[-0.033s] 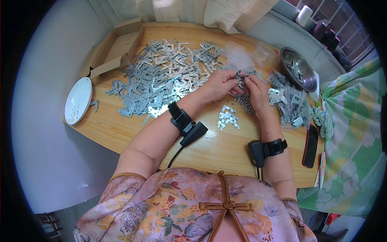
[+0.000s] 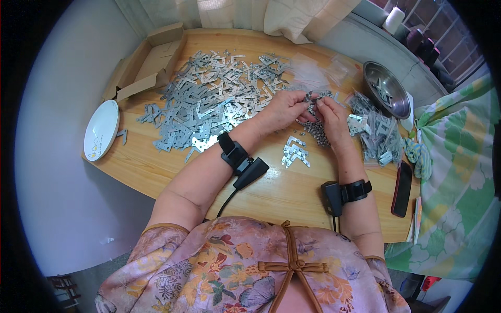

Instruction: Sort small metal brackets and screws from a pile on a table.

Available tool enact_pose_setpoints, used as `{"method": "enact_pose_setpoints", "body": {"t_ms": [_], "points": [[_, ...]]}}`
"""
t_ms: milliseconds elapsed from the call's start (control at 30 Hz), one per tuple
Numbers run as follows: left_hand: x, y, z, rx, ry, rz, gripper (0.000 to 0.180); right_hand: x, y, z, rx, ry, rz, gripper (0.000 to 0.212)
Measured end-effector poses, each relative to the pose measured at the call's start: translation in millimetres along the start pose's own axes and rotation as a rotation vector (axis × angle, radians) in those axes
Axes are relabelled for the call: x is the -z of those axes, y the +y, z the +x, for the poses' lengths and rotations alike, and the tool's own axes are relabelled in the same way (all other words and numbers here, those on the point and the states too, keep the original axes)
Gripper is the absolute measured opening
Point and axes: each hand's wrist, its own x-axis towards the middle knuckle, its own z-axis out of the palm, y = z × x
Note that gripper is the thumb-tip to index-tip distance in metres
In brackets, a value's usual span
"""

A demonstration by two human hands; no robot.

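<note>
A small metal piece (image 2: 308, 97) sits between the 2 hands, pinched by the left hand (image 2: 285, 110), its long axis unclear. The right hand (image 2: 334, 119) closes in beside it; whether it grips anything cannot be told. Small metal bits (image 2: 319, 136) lie beneath; piled brackets (image 2: 195, 99) spread leftward.

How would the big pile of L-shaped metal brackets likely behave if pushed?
The pile of brackets would probably slide and spread, since its pieces lie loose on the wooden table. Individual pieces look thin, flat and metallic, so likely stiff rather than floppy. Their crossed, overlapping arms might snag on one another.
</note>
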Motion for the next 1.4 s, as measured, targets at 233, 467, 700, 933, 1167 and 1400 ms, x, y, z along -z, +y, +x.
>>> {"method": "enact_pose_setpoints", "body": {"t_ms": [233, 467, 700, 933, 1167, 1400], "points": [[-1.0, 1.5, -2.1, -0.033, 0.017, 0.064, 0.033, -1.9, 0.0, -0.6, -0.077, -0.012, 0.149, 0.023], [-1.8, -1.6, -0.9, -0.051, 0.021, 0.031, 0.033, -0.6, -1.5, -1.6, -0.107, -0.048, 0.211, 0.023], [-7.2, -2.8, 0.9, -0.064, 0.042, -0.027, 0.034, -1.1, -6.4, -1.0, -0.193, -0.053, 0.472, 0.020], [-9.1, 7.2, -3.2, -0.075, 0.004, -0.052, 0.038, -1.2, -11.9, -2.1, -0.255, -0.098, 0.674, 0.021], [-7.2, 5.7, -2.8, -0.092, -0.056, -0.176, 0.039, -6.7, -11.1, -0.3, -0.209, -0.104, 0.857, 0.019], [-9.2, 6.9, -2.9, -0.099, -0.021, -0.124, 0.038, -12.1, -8.8, 0.2, -0.151, 0.066, 0.932, 0.010]]}}
